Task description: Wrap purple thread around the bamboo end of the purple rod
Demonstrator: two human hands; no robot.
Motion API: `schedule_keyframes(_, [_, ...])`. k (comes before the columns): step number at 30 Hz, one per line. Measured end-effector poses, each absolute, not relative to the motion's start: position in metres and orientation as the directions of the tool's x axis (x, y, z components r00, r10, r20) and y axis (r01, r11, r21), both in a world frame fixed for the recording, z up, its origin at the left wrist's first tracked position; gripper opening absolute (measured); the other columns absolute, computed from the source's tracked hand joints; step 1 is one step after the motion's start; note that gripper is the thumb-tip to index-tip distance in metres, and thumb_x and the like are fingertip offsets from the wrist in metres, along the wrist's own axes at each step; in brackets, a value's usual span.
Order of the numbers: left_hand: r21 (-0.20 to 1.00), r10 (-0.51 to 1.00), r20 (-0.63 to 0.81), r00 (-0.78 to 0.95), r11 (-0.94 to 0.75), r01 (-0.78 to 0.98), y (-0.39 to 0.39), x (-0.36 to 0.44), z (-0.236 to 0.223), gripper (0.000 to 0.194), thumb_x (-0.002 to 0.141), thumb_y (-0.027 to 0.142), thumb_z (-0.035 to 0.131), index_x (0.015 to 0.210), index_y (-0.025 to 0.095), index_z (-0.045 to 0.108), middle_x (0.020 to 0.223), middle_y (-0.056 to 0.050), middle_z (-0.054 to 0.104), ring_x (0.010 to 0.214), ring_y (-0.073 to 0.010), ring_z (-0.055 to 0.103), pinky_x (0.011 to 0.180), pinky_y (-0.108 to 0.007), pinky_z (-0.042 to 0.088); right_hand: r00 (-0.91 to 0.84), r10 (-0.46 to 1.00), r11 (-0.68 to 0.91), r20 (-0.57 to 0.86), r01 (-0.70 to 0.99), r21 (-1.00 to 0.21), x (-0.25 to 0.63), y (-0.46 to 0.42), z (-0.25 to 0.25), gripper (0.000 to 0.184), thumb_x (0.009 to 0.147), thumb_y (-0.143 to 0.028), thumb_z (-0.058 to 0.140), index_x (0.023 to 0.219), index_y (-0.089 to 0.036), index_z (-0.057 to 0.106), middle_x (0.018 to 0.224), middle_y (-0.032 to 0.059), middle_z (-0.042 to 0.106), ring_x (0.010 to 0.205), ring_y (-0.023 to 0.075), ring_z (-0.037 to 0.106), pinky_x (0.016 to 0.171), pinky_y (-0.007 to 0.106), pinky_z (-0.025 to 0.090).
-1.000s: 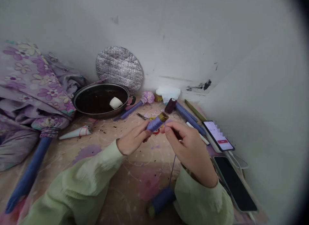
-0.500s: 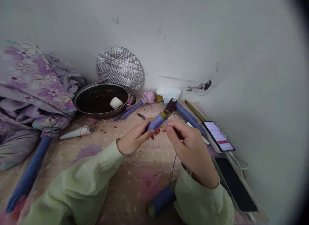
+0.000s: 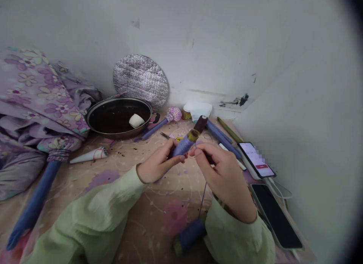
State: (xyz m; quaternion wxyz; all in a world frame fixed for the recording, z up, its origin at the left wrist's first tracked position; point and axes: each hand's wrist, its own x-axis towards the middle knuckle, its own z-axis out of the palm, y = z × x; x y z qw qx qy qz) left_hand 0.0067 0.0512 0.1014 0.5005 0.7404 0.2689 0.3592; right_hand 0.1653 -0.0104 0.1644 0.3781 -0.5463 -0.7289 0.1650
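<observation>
My left hand is wrapped round a spool of purple-blue thread, tilted with its brown tube end up and to the right. Close beside that end, the thumb and fingers of my right hand are pinched on a strand of thread. A length of purple thread runs from below my right hand down to a second spool lying on the table. Behind the held spool stands a dark maroon thread spool. Scissors with yellow handles lie beyond my left hand, partly hidden.
A black pan holding a white cup stands at back left, before a round foil mat. Purple-wrapped sticks lie at the back right. Two phones line the right edge. Floral cloth fills the left.
The spool in my left hand has turned and dipped slightly, and my left thumb has shifted along it. My right hand keeps its pinch in nearly the same place.
</observation>
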Motion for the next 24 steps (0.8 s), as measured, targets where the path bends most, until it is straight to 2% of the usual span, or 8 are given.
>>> schedule_keyframes(4, [0.938, 0.778, 0.251, 0.576, -0.343, 0.053, 0.050, 0.008, 0.104, 0.022, 0.083, 0.035, 0.054, 0.084, 0.017, 0.042, 0.072, 0.004, 0.044, 0.062, -0.0084, 0.041, 0.058, -0.025, 0.034, -0.122, 0.922, 0.350, 0.368, 0.673, -0.652, 0.164, -0.011, 0.166, 0.022, 0.087, -0.017, 0.042, 0.073, -0.018, 0.059, 0.067, -0.0003, 0.063, 0.066, 0.0123, 0.059, 0.059, 0.022, 0.041])
schedule_keyframes(10, [0.971, 0.794, 0.232, 0.562, -0.222, -0.086, 0.048, 0.010, 0.103, 0.024, 0.081, 0.029, 0.057, 0.082, 0.019, 0.035, 0.075, 0.002, 0.052, 0.067, -0.0110, 0.055, 0.062, -0.028, 0.044, -0.121, 0.926, 0.343, 0.359, 0.670, -0.658, 0.165, -0.011, 0.166, 0.023, 0.087, -0.017, 0.043, 0.072, -0.019, 0.059, 0.065, -0.0009, 0.062, 0.064, 0.0118, 0.059, 0.057, 0.022, 0.041])
schedule_keyframes(13, [0.969, 0.810, 0.247, 0.532, -0.220, -0.115, 0.046, 0.010, 0.103, 0.029, 0.078, 0.027, 0.061, 0.079, 0.020, 0.033, 0.071, 0.004, 0.049, 0.059, -0.0084, 0.053, 0.053, -0.023, 0.043, -0.110, 0.928, 0.331, 0.355, 0.678, -0.656, 0.165, -0.011, 0.165, 0.022, 0.087, -0.017, 0.043, 0.074, -0.018, 0.060, 0.069, 0.0003, 0.065, 0.064, 0.0119, 0.059, 0.057, 0.022, 0.040])
schedule_keyframes(16, [0.961, 0.812, 0.224, 0.539, -0.274, 0.015, 0.046, 0.007, 0.106, 0.027, 0.080, 0.032, 0.059, 0.085, 0.020, 0.035, 0.069, 0.006, 0.045, 0.050, -0.0055, 0.043, 0.045, -0.020, 0.035, -0.107, 0.923, 0.338, 0.369, 0.681, -0.649, 0.164, -0.010, 0.164, 0.020, 0.086, -0.017, 0.043, 0.075, -0.017, 0.060, 0.069, -0.0002, 0.064, 0.059, 0.0104, 0.057, 0.056, 0.022, 0.039])
schedule_keyframes(19, [0.882, 0.770, 0.242, 0.591, -0.428, 0.196, 0.046, 0.004, 0.108, 0.026, 0.084, 0.035, 0.052, 0.101, 0.019, 0.041, 0.079, 0.002, 0.049, 0.060, -0.0089, 0.045, 0.055, -0.024, 0.038, -0.118, 0.919, 0.350, 0.375, 0.680, -0.644, 0.164, -0.010, 0.164, 0.021, 0.086, -0.016, 0.044, 0.072, -0.017, 0.059, 0.065, -0.0014, 0.063, 0.056, 0.0092, 0.054, 0.053, 0.021, 0.038])
schedule_keyframes(22, [0.822, 0.717, 0.271, 0.642, -0.520, 0.233, 0.046, 0.002, 0.109, 0.034, 0.087, 0.036, 0.046, 0.116, 0.020, 0.039, 0.089, -0.002, 0.053, 0.074, -0.0137, 0.049, 0.068, -0.029, 0.039, -0.128, 0.923, 0.348, 0.364, 0.682, -0.643, 0.164, -0.011, 0.165, 0.021, 0.085, -0.016, 0.043, 0.072, -0.017, 0.059, 0.065, -0.0012, 0.063, 0.055, 0.0093, 0.053, 0.053, 0.022, 0.037])
schedule_keyframes(24, [0.839, 0.702, 0.250, 0.667, -0.501, 0.213, 0.045, 0.000, 0.107, 0.033, 0.090, 0.036, 0.037, 0.119, 0.020, 0.038, 0.083, -0.001, 0.053, 0.071, -0.0139, 0.049, 0.068, -0.029, 0.039, -0.118, 0.926, 0.335, 0.358, 0.692, -0.639, 0.164, -0.011, 0.165, 0.021, 0.086, -0.017, 0.043, 0.072, -0.017, 0.059, 0.067, -0.0003, 0.063, 0.057, 0.0102, 0.054, 0.054, 0.022, 0.038])
